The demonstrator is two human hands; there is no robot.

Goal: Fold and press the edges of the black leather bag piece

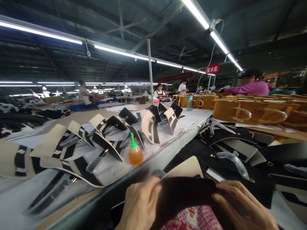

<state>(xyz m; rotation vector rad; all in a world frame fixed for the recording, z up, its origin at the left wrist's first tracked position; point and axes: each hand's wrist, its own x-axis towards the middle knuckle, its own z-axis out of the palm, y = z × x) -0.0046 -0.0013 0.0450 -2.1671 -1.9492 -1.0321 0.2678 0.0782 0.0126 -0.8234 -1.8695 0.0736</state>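
Dark panel point(185, 190) | left fingers point(153, 188) and right fingers point(227, 189) grasping opposite ends | judged light, bendable | hold at edges

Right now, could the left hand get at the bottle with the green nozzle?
Probably yes: the bottle stands near the table edge, just beyond the left hand, with nothing visibly blocking the way. That hand holds a dark piece, though, so it likely must let go first.
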